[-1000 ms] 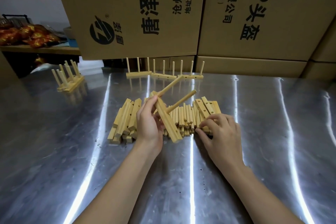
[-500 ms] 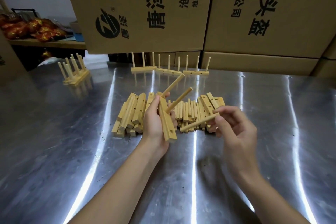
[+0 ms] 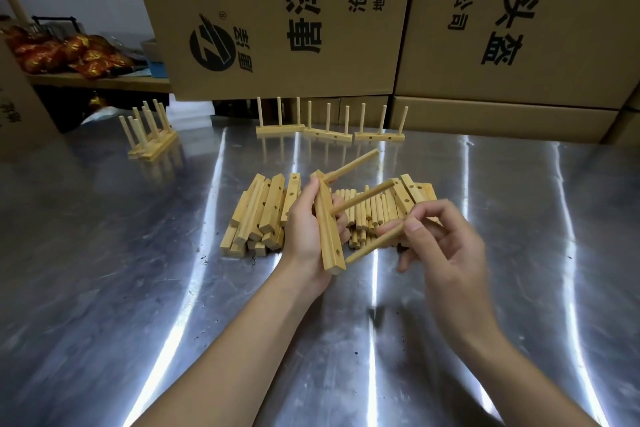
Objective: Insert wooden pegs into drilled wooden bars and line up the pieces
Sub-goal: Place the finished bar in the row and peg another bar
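Note:
My left hand (image 3: 308, 236) grips a drilled wooden bar (image 3: 330, 243) held on end above the steel table. Two pegs stick out of it toward the upper right, the upper peg (image 3: 353, 166) and the middle peg (image 3: 363, 199). My right hand (image 3: 440, 246) pinches a third peg (image 3: 375, 244), whose free tip lies just beside the bar's empty lowest hole. Behind the hands lie a heap of loose bars (image 3: 263, 215) and a heap of loose pegs (image 3: 374, 208).
Three finished bars with upright pegs (image 3: 329, 133) stand in a row at the back. More finished pieces (image 3: 152, 140) are stacked at the back left. Large cardboard boxes (image 3: 277, 21) wall off the far edge of the table (image 3: 138, 288).
My right hand picked a peg out of the pile, lifted it and carried it left to the bar's lower hole. My left hand kept hold of the bar, which has tilted slightly.

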